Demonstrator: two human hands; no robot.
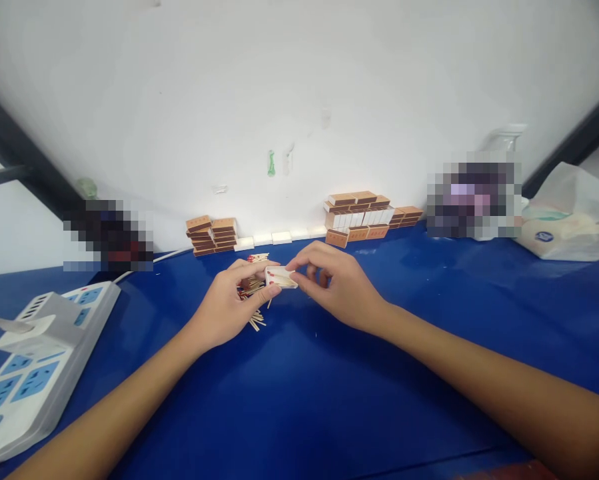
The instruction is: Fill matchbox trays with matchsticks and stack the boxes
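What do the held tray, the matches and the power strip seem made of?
Tray: probably thin card, matte white, judging by its slim, straight walls.
Matches: likely bare wood, given their pale tan sticks; red heads.
Power strip: apparently moulded plastic, smooth white with blue panels and rounded corners.

I find passage over the blue tabletop [299, 393] at lower centre. The left hand [229, 303] and right hand [349, 287] close off mid-frame; matchbox stacks [359, 217], backed by the wall [299, 80], bar the way above. A power strip [34, 383] obstructs lower left.
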